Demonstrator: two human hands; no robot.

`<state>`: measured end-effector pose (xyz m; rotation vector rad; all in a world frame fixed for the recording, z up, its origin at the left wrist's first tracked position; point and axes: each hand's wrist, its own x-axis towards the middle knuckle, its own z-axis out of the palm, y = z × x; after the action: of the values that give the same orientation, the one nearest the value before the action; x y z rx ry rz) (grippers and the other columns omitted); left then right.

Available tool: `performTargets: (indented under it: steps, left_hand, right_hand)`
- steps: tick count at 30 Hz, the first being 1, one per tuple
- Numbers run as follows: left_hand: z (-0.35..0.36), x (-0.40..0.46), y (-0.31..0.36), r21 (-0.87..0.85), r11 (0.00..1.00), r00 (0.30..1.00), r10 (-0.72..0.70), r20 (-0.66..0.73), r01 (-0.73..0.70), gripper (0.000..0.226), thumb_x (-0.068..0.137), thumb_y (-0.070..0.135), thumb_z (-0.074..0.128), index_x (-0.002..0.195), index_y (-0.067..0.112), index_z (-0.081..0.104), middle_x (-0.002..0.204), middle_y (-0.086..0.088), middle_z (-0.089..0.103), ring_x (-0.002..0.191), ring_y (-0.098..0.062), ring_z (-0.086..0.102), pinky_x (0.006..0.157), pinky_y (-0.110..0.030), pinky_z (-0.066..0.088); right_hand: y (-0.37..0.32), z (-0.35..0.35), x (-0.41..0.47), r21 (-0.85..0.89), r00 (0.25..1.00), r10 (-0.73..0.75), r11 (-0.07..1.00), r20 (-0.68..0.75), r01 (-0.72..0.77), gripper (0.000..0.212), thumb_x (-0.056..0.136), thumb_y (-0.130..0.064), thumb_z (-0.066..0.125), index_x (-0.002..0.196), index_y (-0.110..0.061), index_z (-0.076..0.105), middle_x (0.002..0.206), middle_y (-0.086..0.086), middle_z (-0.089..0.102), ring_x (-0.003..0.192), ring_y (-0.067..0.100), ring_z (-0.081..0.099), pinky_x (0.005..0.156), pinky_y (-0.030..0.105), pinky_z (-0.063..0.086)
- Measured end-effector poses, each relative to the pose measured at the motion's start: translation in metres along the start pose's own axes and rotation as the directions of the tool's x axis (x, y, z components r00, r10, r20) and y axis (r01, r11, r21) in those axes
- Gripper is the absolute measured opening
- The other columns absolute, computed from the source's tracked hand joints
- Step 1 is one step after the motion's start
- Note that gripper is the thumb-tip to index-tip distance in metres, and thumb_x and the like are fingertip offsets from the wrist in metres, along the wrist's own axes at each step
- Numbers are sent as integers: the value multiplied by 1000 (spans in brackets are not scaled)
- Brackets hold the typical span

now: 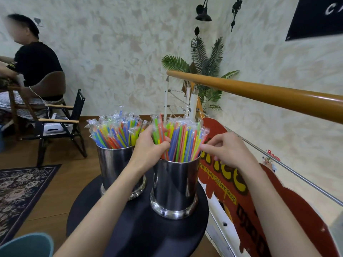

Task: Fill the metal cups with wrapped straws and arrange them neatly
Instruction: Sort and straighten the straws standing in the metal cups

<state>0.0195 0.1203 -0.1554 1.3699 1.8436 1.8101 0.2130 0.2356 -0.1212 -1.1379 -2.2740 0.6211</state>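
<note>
The left hand (148,145) had its fingers curled round a clump of wrapped straws (180,143) in the nearer metal cup (174,188), while the right hand (228,149) pinched a few at the bundle's other edge. A second cup (115,164) (just as full) stood just beside it on the round black table (141,232). Behind, a red sign (222,182) read "...me To My Coffee Shop".

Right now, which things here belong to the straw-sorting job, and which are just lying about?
In the job: right shiny metal cup, left shiny metal cup, colourful wrapped straws, left hand, right hand.
Lying about: folding black chair, green palm plant, patterned rug.
</note>
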Motion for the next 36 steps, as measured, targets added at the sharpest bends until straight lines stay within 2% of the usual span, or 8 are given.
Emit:
performTargets:
  steps: [3, 8, 14, 17, 20, 25, 28, 36]
  left_hand:
    - [1, 4, 0, -46, 998, 999, -30, 38, 32, 35, 87, 1, 73, 107, 27, 60, 88, 5, 76, 88, -8, 73, 86, -37, 60]
    - [0, 9, 1, -171, 980, 991, -83, 102, 100, 36, 86, -5, 69, 113, 18, 63, 90, -4, 76, 94, -20, 74, 92, -39, 56]
    - [2, 7, -1, -176, 981, 986, -53, 156, 80, 20, 93, 13, 71, 109, 24, 67, 81, 4, 77, 84, -7, 74, 74, -18, 53]
    - [3, 5, 0, -188, 981, 985, -15, 172, 48, 19, 90, 17, 75, 103, 31, 70, 88, 11, 78, 85, -4, 74, 68, -12, 53]
    - [3, 3, 1, -213, 977, 980, 19, 197, 23, 17, 87, 22, 79, 101, 28, 72, 94, 2, 78, 89, -14, 76, 73, -19, 56]
    - [0, 3, -5, -186, 982, 987, 38, 156, -8, 11, 87, 20, 79, 97, 19, 74, 91, -6, 78, 87, -24, 76, 77, -33, 62]
    - [-2, 5, -9, -150, 989, 993, 19, 113, -2, 7, 90, 13, 74, 97, 15, 72, 83, -6, 78, 80, -19, 76, 70, -29, 60]
    - [4, 5, -9, -62, 998, 999, 34, 37, -32, 12, 92, 5, 65, 93, 17, 64, 77, -4, 76, 77, -14, 75, 79, -38, 61]
  right_hand:
    - [-1, 7, 2, 114, 999, -52, 992, -11, 53, 20, 85, -39, 79, 79, -22, 70, 69, -8, 67, 56, 1, 61, 48, 15, 41]
    - [-3, 15, 2, 181, 995, -98, 978, -19, 100, 16, 86, -36, 79, 82, -23, 71, 76, -8, 69, 61, 1, 62, 48, 9, 39]
    - [-9, 27, -1, 215, 979, -195, 955, -59, 203, 16, 84, -29, 81, 73, -29, 70, 75, -11, 65, 68, -14, 56, 57, 3, 40]
    - [-13, 32, -2, 228, 972, -224, 945, -68, 234, 14, 82, -29, 83, 73, -27, 73, 73, -10, 68, 67, -11, 57, 59, 4, 40]
    - [-19, 38, -4, 207, 962, -256, 940, -94, 271, 13, 80, -32, 84, 74, -27, 75, 67, -11, 66, 61, -8, 55, 57, 8, 39]
    - [-30, 46, -8, 123, 950, -298, 943, -91, 308, 12, 81, -40, 82, 82, -28, 79, 68, -8, 66, 60, 2, 55, 59, 26, 46]
    - [-29, 42, -9, 128, 951, -299, 943, -75, 306, 10, 82, -38, 82, 80, -29, 78, 66, -11, 65, 60, -4, 55, 55, 13, 37]
    - [-26, 44, -5, -78, 959, -199, 979, -199, 187, 20, 86, -35, 79, 73, -29, 65, 67, -15, 58, 65, -1, 55, 52, 12, 30]
